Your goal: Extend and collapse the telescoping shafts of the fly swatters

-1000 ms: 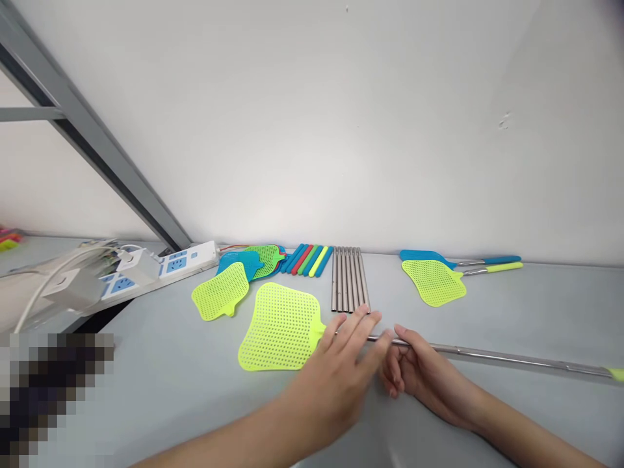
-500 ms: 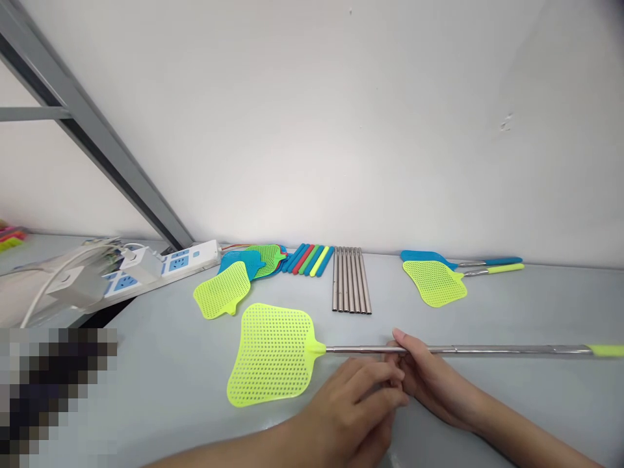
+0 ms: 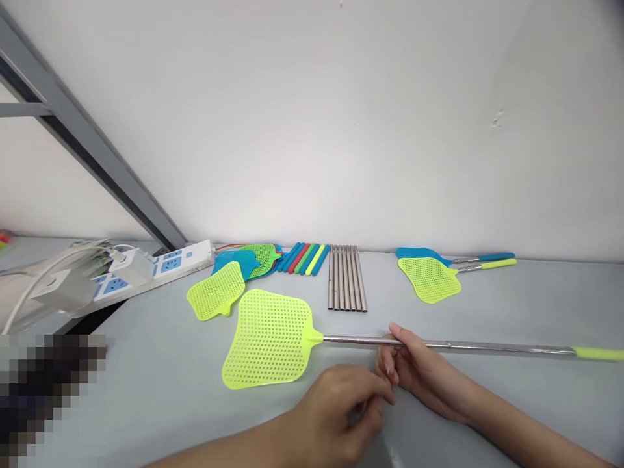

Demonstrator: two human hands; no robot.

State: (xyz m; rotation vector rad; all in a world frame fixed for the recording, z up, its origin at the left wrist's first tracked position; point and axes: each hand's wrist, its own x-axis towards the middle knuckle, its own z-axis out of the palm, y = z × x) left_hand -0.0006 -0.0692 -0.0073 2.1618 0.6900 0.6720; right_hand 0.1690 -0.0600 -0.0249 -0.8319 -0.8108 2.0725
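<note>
My right hand [image 3: 422, 374] is closed around the metal shaft of a yellow-green fly swatter [image 3: 268, 339], its thumb on top of the rod. The swatter lies across the view, perforated head at the left, telescopic shaft extended, matching grip [image 3: 597, 353] at the right edge. Below the shaft, my left hand [image 3: 344, 409] is closed, fingers curled and fingertips close to the fingers of my right hand. Whether anything small is between those fingertips is hidden.
Behind lie loose swatter heads [image 3: 217, 290], coloured handles [image 3: 306, 259] and a row of metal rods [image 3: 347, 279]. Two swatters with short shafts [image 3: 429, 279] rest at the back right. A power strip [image 3: 192, 257] with plugs and cables is at the left, by a metal frame [image 3: 104, 140].
My left hand has drawn slightly down and left, away from the shaft. The swatter's head end has risen a little in view while my right hand keeps its hold.
</note>
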